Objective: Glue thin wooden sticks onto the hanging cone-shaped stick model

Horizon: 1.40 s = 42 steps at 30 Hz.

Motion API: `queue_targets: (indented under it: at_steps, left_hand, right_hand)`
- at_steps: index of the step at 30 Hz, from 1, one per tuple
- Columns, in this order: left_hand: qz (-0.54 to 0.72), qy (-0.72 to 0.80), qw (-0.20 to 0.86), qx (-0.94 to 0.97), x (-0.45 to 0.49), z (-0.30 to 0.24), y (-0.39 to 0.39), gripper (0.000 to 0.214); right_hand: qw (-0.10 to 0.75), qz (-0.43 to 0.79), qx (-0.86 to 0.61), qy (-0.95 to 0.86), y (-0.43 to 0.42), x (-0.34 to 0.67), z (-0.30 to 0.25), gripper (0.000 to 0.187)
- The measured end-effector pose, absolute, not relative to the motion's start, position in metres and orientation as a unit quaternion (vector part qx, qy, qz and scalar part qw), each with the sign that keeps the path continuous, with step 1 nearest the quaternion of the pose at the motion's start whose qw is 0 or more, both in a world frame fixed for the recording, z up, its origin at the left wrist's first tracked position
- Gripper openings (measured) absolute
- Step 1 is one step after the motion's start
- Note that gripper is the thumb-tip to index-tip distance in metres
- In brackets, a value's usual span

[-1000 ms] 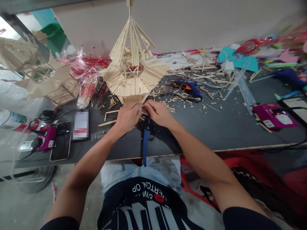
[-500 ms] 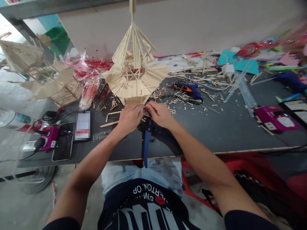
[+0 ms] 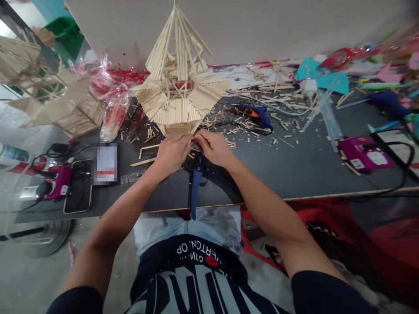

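Observation:
A lantern-shaped model (image 3: 178,93) built from thin wooden sticks hangs over the dark table (image 3: 294,168). My left hand (image 3: 172,152) and my right hand (image 3: 212,147) meet just below its bottom edge, fingertips pinched together on something small that I cannot make out. A blue-handled cutter (image 3: 195,183) lies under my hands, its handle reaching past the table's front edge.
Cut stick pieces (image 3: 252,128) litter the table around a blue glue gun (image 3: 257,112). A phone (image 3: 77,192), a card (image 3: 105,164) and a purple device (image 3: 55,188) lie at the left. Another purple device (image 3: 365,155) sits at the right. Red-wrapped stick packs (image 3: 113,111) and other stick models (image 3: 65,109) stand at the back left.
The view has shifted slightly left and down. My hands stay pinched together below the model, with hardly any movement.

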State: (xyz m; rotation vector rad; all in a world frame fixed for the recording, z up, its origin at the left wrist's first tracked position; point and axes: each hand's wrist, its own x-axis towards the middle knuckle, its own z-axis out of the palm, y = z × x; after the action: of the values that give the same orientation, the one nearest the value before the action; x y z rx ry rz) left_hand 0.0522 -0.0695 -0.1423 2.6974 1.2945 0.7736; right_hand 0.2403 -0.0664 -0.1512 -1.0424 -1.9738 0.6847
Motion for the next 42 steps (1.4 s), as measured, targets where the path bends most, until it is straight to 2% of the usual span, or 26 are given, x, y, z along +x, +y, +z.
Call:
queue_targets:
  at_steps: [17, 27, 37, 42]
  left_hand:
    - [0.27, 0.405, 0.042, 0.873, 0.052, -0.141, -0.071, 0.036]
    - [0.296, 0.4, -0.028, 0.867, 0.054, -0.141, -0.076, 0.035]
    - [0.303, 0.411, 0.06, 0.858, 0.05, -0.142, -0.073, 0.032]
    - [0.316, 0.38, -0.01, 0.869, 0.036, -0.141, -0.068, 0.031]
  right_hand:
    - [0.412, 0.241, -0.393, -0.786, -0.068, 0.241, -0.153, 0.04]
    - [0.417, 0.241, -0.397, -0.781, -0.072, 0.241, -0.151, 0.039]
    - [0.397, 0.243, -0.381, -0.799, -0.069, 0.24, -0.152, 0.045]
    - [0.414, 0.287, -0.41, -0.76, -0.07, 0.242, -0.146, 0.046]
